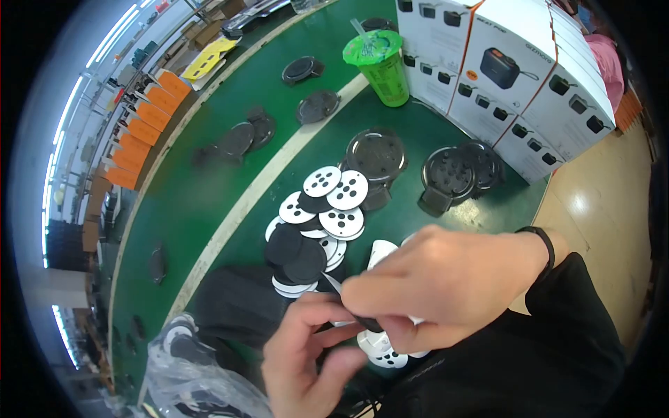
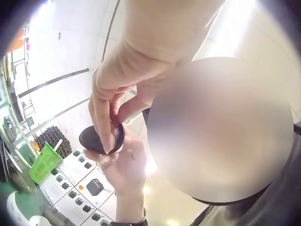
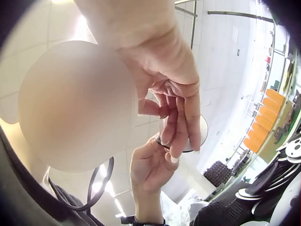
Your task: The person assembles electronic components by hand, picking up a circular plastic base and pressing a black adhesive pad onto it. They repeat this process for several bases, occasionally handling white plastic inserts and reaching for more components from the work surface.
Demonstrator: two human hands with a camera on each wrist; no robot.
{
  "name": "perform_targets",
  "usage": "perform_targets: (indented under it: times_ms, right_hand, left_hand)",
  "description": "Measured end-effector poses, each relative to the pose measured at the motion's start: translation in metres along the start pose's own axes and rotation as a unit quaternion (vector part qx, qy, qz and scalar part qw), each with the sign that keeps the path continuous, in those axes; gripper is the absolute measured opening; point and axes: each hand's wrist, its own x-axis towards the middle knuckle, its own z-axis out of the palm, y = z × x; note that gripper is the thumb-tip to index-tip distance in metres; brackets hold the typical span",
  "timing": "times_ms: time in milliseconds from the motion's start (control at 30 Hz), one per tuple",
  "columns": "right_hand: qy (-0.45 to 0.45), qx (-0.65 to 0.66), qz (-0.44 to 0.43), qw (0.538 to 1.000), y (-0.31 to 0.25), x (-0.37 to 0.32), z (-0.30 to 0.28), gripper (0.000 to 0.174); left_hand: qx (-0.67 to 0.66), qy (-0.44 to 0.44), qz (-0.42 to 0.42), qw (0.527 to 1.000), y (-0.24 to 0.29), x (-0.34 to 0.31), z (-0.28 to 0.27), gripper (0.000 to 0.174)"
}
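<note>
Both hands meet close in front of the body over a thin round disc (image 2: 91,139). Its face is black in the left wrist view; a pale face (image 3: 203,133) with a dark rim shows in the right wrist view. My right hand (image 1: 439,285), with a black band at the wrist, grips the disc from its side, fingers hiding much of it. The left hand (image 1: 306,355) has its fingertips on the disc, thumb bent toward them. Beside the hands lies a loose pile of similar discs (image 1: 341,221), some white with black dots, others black side up.
Black round housings (image 1: 376,157) lie about the green table (image 1: 216,188). A green cup (image 1: 383,73) with a straw stands near stacked white product boxes (image 1: 488,70). Clear plastic wrapping (image 1: 202,369) is at the lower left, and more white pieces (image 1: 387,357) lie under the right hand.
</note>
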Motion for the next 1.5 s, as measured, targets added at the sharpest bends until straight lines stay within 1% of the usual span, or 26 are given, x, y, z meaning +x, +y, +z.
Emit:
perform_targets:
  times_ms: [67,100,133,233,300,367,433,500,600,633,667,733,800,900,1033,1067,1100,1167,1200,1233,1267,1333,1367,1400,1433,1500]
  right_hand:
    - [-0.020,-0.002,0.007,1.000,-0.006,0.001,-0.001,0.022]
    - [-0.033,0.000,0.012,0.999,-0.009,0.002,-0.003,0.024]
    - [-0.047,0.002,0.018,0.999,-0.010,0.002,-0.004,0.026]
    - [-0.009,0.022,0.028,0.999,-0.004,-0.004,-0.020,0.013]
    - [0.043,0.010,0.023,0.999,-0.002,-0.012,-0.031,0.010]
    - [0.077,-0.030,0.020,0.996,0.001,-0.027,-0.042,0.011]
    - [0.087,-0.056,-0.046,0.994,0.012,-0.037,-0.037,0.013]
    - [0.025,-0.166,-0.088,0.982,0.010,-0.041,-0.028,0.020]
    - [-0.183,-0.279,-0.087,0.939,0.019,-0.049,0.007,0.023]
    - [-0.165,-0.242,-0.069,0.954,0.025,-0.048,0.007,0.024]
    - [-0.147,-0.204,-0.051,0.967,0.031,-0.045,0.005,0.026]
    - [-0.091,-0.064,0.032,0.993,0.035,-0.036,-0.003,0.032]
    - [-0.007,0.139,0.159,0.978,0.034,-0.022,-0.010,0.040]
    - [0.000,0.354,0.174,0.919,0.037,-0.012,-0.002,0.043]
    - [0.068,0.328,0.001,0.942,0.047,-0.008,0.007,0.031]
    - [0.070,0.380,0.022,0.922,0.046,-0.013,0.006,0.023]
    - [0.085,0.375,0.019,0.923,0.045,-0.019,0.003,0.019]
    - [0.124,0.337,-0.005,0.933,0.044,-0.033,-0.004,0.013]
    - [0.187,0.305,-0.005,0.934,0.036,-0.039,-0.006,0.008]
    - [0.233,0.199,-0.043,0.951,0.035,-0.046,-0.012,0.006]
    - [0.279,0.089,-0.080,0.953,0.033,-0.053,-0.018,0.004]
    - [0.311,-0.003,-0.034,0.950,0.018,-0.073,-0.034,0.023]
    - [0.338,0.005,-0.027,0.941,0.017,-0.083,-0.039,0.024]
    - [0.361,0.012,-0.018,0.932,0.015,-0.092,-0.039,0.025]
    - [0.375,0.024,-0.017,0.927,0.016,-0.095,-0.040,0.025]
    - [0.406,0.033,-0.006,0.913,0.016,-0.097,-0.039,0.024]
  left_hand:
    - [0.030,-0.033,-0.030,0.999,-0.010,0.000,-0.011,0.038]
    - [-0.003,0.026,-0.034,0.999,-0.005,0.003,-0.002,0.016]
    - [0.015,0.039,-0.012,0.999,-0.006,0.002,-0.004,0.013]
    - [0.042,0.098,0.019,0.994,-0.003,0.004,-0.007,0.019]
    - [0.017,0.063,-0.003,0.998,-0.003,0.003,-0.027,0.011]
    - [-0.003,0.049,-0.013,0.999,-0.010,0.007,-0.049,0.014]
    - [-0.072,0.050,-0.014,0.996,-0.014,0.017,-0.063,0.010]
    - [-0.122,0.051,0.007,0.991,-0.022,0.025,-0.076,0.014]
    - [-0.159,0.028,0.025,0.987,-0.034,0.027,-0.082,0.018]
    - [-0.179,0.018,0.037,0.983,-0.034,0.028,-0.077,0.021]
    - [-0.157,0.002,0.058,0.986,-0.046,0.027,-0.084,0.041]
    - [-0.154,0.009,0.073,0.985,-0.049,0.026,-0.076,0.034]
    - [-0.200,-0.043,0.040,0.978,-0.042,0.029,-0.066,0.024]
    - [-0.242,-0.100,-0.001,0.965,-0.035,0.035,-0.049,0.019]
    - [-0.231,-0.158,-0.090,0.956,-0.037,0.041,-0.026,0.022]
    - [-0.224,-0.159,-0.119,0.954,-0.041,0.042,-0.022,0.021]
    - [-0.229,-0.225,-0.122,0.939,-0.045,0.048,-0.020,0.020]
    - [-0.160,-0.250,-0.153,0.943,-0.033,0.055,-0.008,0.019]
    - [-0.122,-0.263,-0.178,0.940,-0.025,0.060,-0.005,0.019]
    - [-0.096,-0.267,-0.158,0.946,-0.019,0.067,-0.003,0.022]
    - [0.019,-0.262,-0.110,0.959,-0.009,0.077,-0.001,0.024]
    - [0.119,-0.226,-0.237,0.937,0.012,0.113,-0.007,0.042]
    - [0.388,-0.206,-0.159,0.884,0.015,0.148,-0.007,0.041]
    - [0.623,-0.170,-0.070,0.760,0.008,0.185,-0.012,0.041]
    - [0.697,-0.151,-0.002,0.701,-0.011,0.218,-0.019,0.055]
    - [0.715,-0.171,0.107,0.669,-0.046,0.281,-0.030,0.079]
